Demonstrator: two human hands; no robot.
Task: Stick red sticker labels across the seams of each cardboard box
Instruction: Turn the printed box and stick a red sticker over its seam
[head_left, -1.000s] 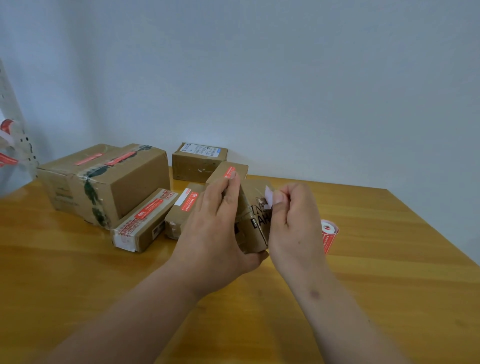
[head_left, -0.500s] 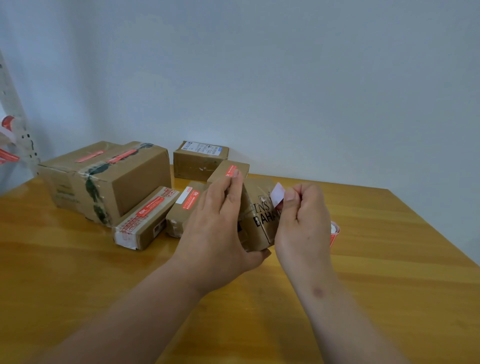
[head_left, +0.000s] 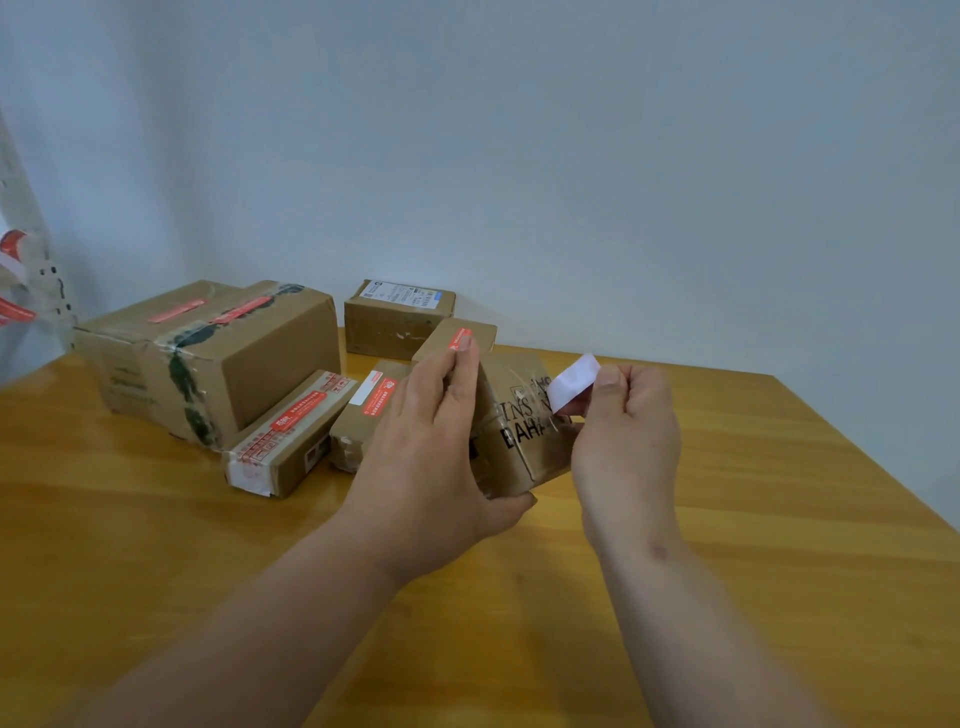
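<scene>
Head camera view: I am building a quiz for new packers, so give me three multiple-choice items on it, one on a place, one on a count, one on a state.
1. Where does the box with the white shipping label stand?
A. At the back by the wall
B. At the table's near edge
C. On top of the big box

2. How many red stickers lie on top of the big box?
A. None
B. Two
C. Five

3. What is the right hand doing?
A. Lying flat on the table
B. Pinching a white-backed sticker
C. Lifting the big box

Key: 1 A, it stands behind the other boxes near the wall. 2 B, two red strips show on its top. 3 B, thumb and fingers pinch the sticker beside the printed box that the left hand grips.
</scene>
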